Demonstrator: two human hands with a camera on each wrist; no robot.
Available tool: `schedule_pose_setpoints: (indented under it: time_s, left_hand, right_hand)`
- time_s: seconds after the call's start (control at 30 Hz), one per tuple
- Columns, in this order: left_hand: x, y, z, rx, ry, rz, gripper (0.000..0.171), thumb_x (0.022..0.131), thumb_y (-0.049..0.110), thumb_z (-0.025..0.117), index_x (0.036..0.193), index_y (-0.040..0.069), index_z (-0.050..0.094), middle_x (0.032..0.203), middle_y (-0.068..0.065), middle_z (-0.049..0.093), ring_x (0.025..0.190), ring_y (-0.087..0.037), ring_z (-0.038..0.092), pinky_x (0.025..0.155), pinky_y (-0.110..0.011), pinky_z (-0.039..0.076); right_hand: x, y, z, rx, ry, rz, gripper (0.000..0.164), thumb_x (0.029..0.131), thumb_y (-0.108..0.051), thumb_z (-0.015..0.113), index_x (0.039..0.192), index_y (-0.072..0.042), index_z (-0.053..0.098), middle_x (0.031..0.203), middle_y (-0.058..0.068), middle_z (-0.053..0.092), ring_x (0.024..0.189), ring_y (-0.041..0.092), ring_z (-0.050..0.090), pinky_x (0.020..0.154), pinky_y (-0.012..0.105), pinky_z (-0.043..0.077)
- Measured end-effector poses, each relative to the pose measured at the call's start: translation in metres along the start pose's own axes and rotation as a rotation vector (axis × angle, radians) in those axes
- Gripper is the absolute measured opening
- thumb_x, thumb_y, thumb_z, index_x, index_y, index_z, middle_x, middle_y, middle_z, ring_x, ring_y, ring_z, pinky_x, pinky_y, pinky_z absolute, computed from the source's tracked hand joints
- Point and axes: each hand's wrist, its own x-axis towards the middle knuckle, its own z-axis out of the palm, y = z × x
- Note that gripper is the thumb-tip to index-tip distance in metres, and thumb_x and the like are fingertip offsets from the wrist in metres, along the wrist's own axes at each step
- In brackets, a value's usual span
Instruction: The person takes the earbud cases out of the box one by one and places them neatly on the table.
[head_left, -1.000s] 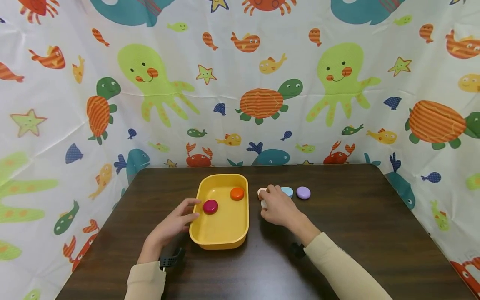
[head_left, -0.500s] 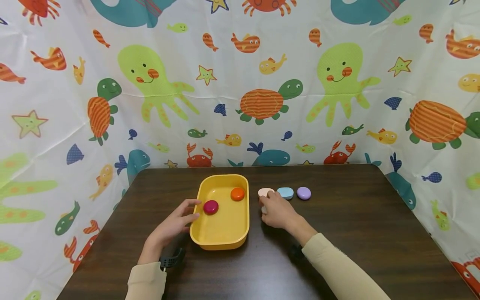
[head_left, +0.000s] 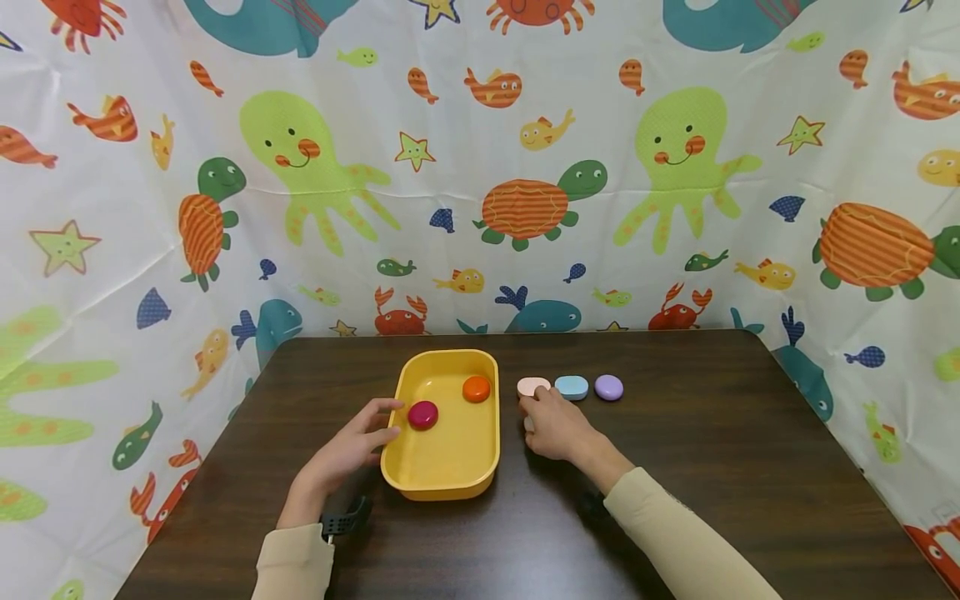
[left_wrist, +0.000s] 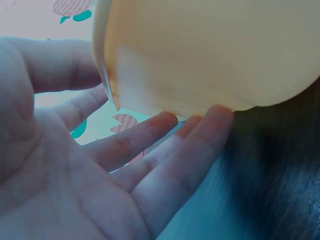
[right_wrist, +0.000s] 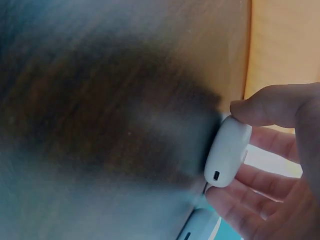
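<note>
In the head view my left hand [head_left: 345, 446] reaches against the left side of a yellow plastic box [head_left: 442, 492]. Its fingers, nearly straight, touch the box wall, as the left wrist view shows. A magenta rounded case [head_left: 423, 415] and an orange one [head_left: 476, 388] lie inside. Right of the box, my right hand [head_left: 561, 427] pinches a white rounded case [right_wrist: 227, 152] between thumb and fingers. A small dark slot, like a charging port, marks its end. Mostly my hand hides this case from the head camera. Just beyond lies a pink oval case [head_left: 533, 386].
A light blue oval case [head_left: 572, 387] and a purple round one [head_left: 608, 387] continue the row to the right. Behind the dark wooden table [head_left: 712, 442] hangs a white curtain [head_left: 442, 125] printed with sea animals. Each wrist wears a dark strap.
My right hand has drawn slightly back toward me with the white case, uncovering more of the pink and blue cases. The left hand and the box keep their places.
</note>
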Motion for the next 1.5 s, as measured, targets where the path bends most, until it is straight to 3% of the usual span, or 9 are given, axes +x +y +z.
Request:
schedule_pose_setpoints:
  time_s: [0.2,0.5,0.8,1.17,1.5]
  left_hand:
    - [-0.001,-0.001,0.001,0.0,0.001,-0.002,0.051,0.105,0.025,0.056,0.151,0.015,0.036,0.151,-0.024,0.036,0.13,-0.042,0.048,0.101,-0.058,0.049]
    - [-0.002,-0.002,0.001,-0.003,0.0,0.005,0.052,0.105,0.025,0.056,0.151,0.015,0.035,0.153,-0.023,0.035,0.13,-0.041,0.049,0.102,-0.057,0.049]
    - [-0.002,0.001,0.001,-0.004,0.001,0.0,0.051,0.105,0.024,0.056,0.15,0.014,0.036,0.152,-0.024,0.036,0.13,-0.042,0.048,0.1,-0.058,0.05]
    - [-0.002,0.002,0.002,-0.003,0.001,-0.006,0.05,0.105,0.023,0.056,0.15,0.014,0.037,0.15,-0.024,0.037,0.129,-0.042,0.049,0.1,-0.057,0.05]
    - [-0.001,0.002,0.0,-0.005,0.002,0.0,0.051,0.104,0.024,0.056,0.15,0.015,0.036,0.151,-0.023,0.036,0.129,-0.041,0.049,0.1,-0.057,0.05]
  right_hand:
    - [-0.001,-0.001,-0.005,-0.026,-0.005,-0.013,0.027,0.087,-0.021,0.073,0.112,-0.014,0.066,0.108,0.01,0.059,0.095,0.027,0.053,0.083,0.043,0.055]
    - [-0.004,-0.008,-0.023,-0.02,0.054,-0.093,0.023,0.089,-0.019,0.072,0.109,-0.008,0.069,0.104,0.009,0.062,0.095,0.029,0.057,0.08,0.043,0.055]
    - [-0.009,-0.017,-0.042,-0.005,0.088,-0.083,0.023,0.093,-0.023,0.072,0.111,-0.009,0.069,0.105,0.006,0.062,0.095,0.025,0.054,0.084,0.037,0.054]
    - [-0.009,-0.033,-0.056,0.003,0.162,-0.146,0.025,0.093,-0.021,0.071,0.114,-0.009,0.07,0.106,0.006,0.063,0.094,0.023,0.054,0.081,0.034,0.055]
    - [-0.001,-0.048,-0.065,-0.017,0.178,-0.164,0.028,0.093,-0.022,0.069,0.118,-0.011,0.069,0.109,0.006,0.062,0.095,0.022,0.053,0.083,0.033,0.054]
